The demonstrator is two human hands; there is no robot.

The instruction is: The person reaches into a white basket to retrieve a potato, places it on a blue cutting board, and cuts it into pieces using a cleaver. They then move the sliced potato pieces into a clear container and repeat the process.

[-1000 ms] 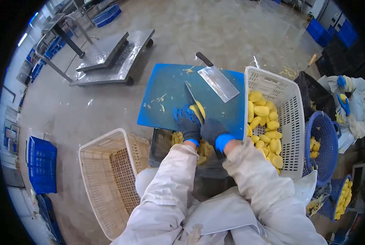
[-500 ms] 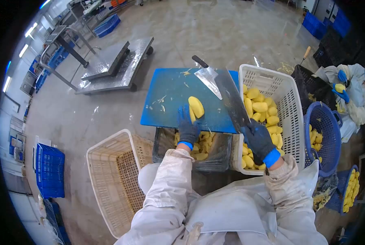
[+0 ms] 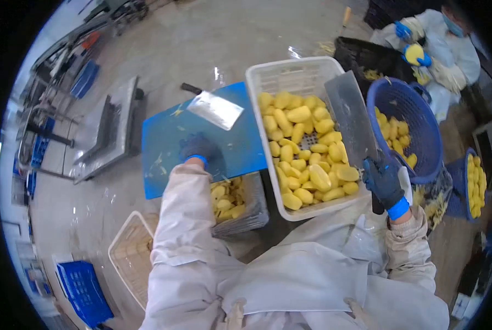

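My right hand [image 3: 383,182], in a dark glove, grips a large broad-bladed knife [image 3: 347,107]. Its blade points up and away, over the right rim of a white crate [image 3: 292,69] full of peeled yellow potatoes [image 3: 306,154]. My left hand [image 3: 199,147], also gloved, is over the blue cutting board [image 3: 163,132]; motion blurs its fingers. Farther up the board lies a cleaver [image 3: 215,109] with a black handle. Below the board's near edge, cut potato pieces [image 3: 226,201] sit in a grey bin [image 3: 257,198].
An off-white crate [image 3: 127,247] stands at lower left, near a blue crate [image 3: 83,291]. A metal platform cart [image 3: 111,132] is farther left. To the right are a purple basket [image 3: 430,132] with potatoes, a black bin [image 3: 361,52] and another person [image 3: 444,49] holding a potato.
The view has swung right. The cut potato by my left hand is gone from the board. My right hand and its knife have moved right, from the board's edge to the crate's far side.
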